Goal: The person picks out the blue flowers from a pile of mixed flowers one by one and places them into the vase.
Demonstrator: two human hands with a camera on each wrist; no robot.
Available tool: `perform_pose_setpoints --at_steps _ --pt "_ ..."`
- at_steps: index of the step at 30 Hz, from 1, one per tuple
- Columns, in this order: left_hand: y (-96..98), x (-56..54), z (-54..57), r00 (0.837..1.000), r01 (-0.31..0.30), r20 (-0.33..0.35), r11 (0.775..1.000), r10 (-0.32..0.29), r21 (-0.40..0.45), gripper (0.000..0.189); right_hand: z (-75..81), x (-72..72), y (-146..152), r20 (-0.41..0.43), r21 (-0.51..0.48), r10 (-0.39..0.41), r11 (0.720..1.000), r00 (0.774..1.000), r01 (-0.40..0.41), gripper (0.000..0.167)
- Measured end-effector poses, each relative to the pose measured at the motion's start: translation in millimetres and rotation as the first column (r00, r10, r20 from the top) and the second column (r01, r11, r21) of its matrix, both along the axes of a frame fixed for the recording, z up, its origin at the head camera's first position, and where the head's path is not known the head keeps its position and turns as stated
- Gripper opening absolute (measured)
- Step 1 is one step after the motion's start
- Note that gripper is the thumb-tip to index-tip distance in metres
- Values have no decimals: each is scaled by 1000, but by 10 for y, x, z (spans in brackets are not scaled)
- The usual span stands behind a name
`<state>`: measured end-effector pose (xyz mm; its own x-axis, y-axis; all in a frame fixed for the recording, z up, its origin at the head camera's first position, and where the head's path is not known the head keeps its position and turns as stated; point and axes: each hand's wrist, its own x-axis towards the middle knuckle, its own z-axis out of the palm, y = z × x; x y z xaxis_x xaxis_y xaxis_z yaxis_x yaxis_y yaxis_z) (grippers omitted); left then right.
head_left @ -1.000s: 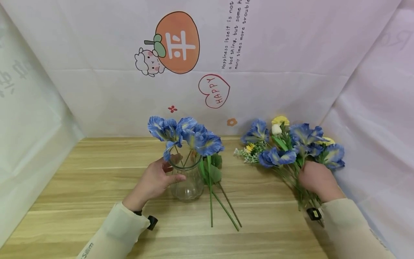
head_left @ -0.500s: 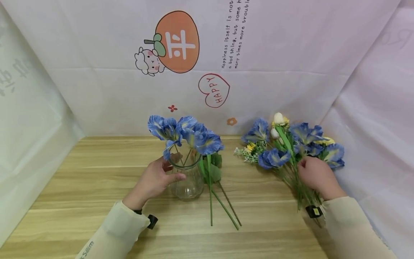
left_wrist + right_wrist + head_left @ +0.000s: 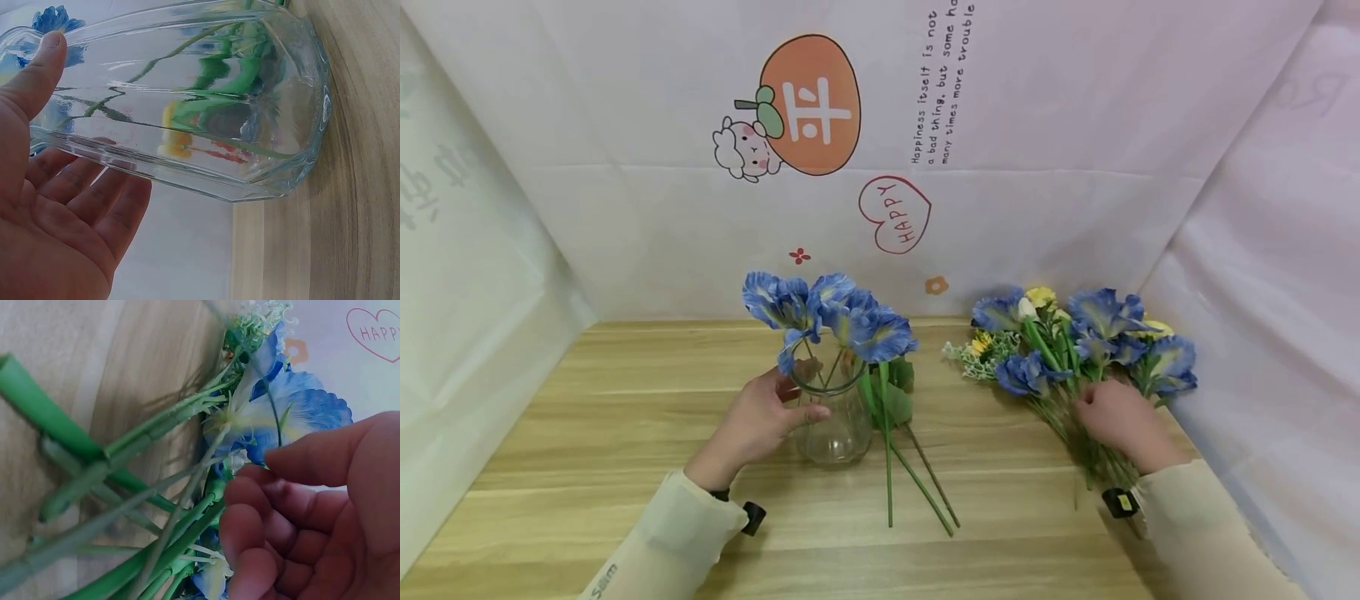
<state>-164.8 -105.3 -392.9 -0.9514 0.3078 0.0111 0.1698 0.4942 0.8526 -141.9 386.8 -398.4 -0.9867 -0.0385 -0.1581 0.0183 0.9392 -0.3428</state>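
My left hand (image 3: 763, 421) holds the clear glass vase (image 3: 838, 437), thumb on the near side and fingers behind it, as the left wrist view also shows. Blue artificial irises (image 3: 782, 302) lean at the vase's mouth, and thin stems cross inside the glass. On the right, my right hand (image 3: 1120, 421) is over the stems of a mixed bunch with blue irises (image 3: 1105, 317) and a white tulip (image 3: 1027, 310). In the right wrist view, its thumb and forefinger pinch a thin green stem (image 3: 273, 406); which flower that stem bears is unclear. The other fingers are curled.
Loose green stems (image 3: 925, 492) with leaves (image 3: 897, 402) lie beside the vase on the wooden table (image 3: 625, 467). A small yellow flower (image 3: 981, 342) sits at the bunch's left edge. Printed white cloth (image 3: 662, 242) walls off the back and sides.
The right hand has shifted slightly left and nearer the person. The white tulip rose, then dropped back a little left among the other flowers. Left hand and vase stay put.
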Motion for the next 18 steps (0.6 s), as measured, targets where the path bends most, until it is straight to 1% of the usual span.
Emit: perform_pose_setpoints --at_steps 2,5,11,14,18 --pt "0 5 -9 1000 0 2 1000 0 -4 76 -15 -6 -4 11 -7 -6 1000 1000 6 39" --pt "3 6 -13 1000 1 -1 1000 -1 -4 75 -40 -13 -6 7 -14 -16 1000 1000 16 40" --pt "4 5 -3 1000 3 6 1000 -3 19 74 -85 -33 -31 -68 -21 -21 1000 998 19 44" --pt "-2 2 -1 1000 1 5 1000 -1 10 75 -52 -31 -50 -84 -44 -50 998 995 46 45" --pt "-11 0 3 1000 1 -13 1000 -1 -8 77 52 -15 -92 -104 -87 -106 991 989 97 44"
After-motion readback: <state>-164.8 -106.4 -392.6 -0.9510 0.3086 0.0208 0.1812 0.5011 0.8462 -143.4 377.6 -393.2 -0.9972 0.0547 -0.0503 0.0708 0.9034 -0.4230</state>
